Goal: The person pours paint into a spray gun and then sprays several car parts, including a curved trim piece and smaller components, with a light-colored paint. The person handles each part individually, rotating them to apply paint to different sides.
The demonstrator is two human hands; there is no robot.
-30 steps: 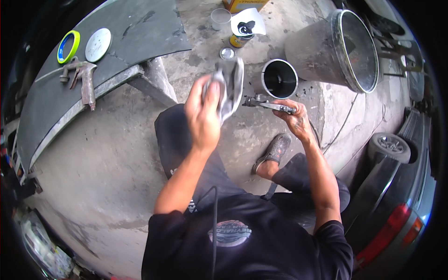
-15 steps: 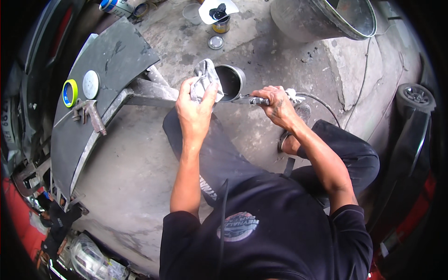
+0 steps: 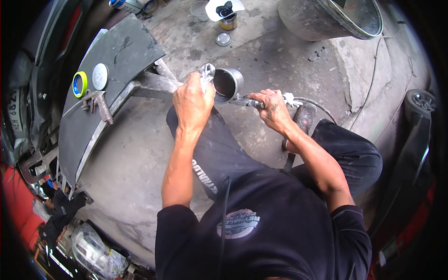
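Observation:
My right hand (image 3: pixel 275 112) is wrapped round the handle of a spray gun (image 3: pixel 242 101), with an air hose trailing from behind it. At the front of the gun sits an open metal cup (image 3: pixel 237 81), dark inside, its mouth facing up toward me. My left hand (image 3: pixel 192 103) is closed on a crumpled whitish rag (image 3: pixel 206 77), held at the left edge of the cup. The back of that hand hides most of the rag. Whether the rag touches the cup wall or its rim, I cannot tell.
A dark grey body panel (image 3: pixel 119 51) rests on a metal stand (image 3: pixel 154 84) at left, bearing a yellow-blue tape roll (image 3: pixel 80 84), a round white disc (image 3: pixel 100 76) and a clamp (image 3: pixel 100 105). Beyond are a can (image 3: pixel 228 22), a lid (image 3: pixel 223 38) and a large bucket (image 3: pixel 308 21). Another person (image 3: pixel 63 212) is at lower left.
My left hand has turned so its back faces me, and the rag is now mostly tucked inside it. The cup shows more openly. My right hand keeps its grip.

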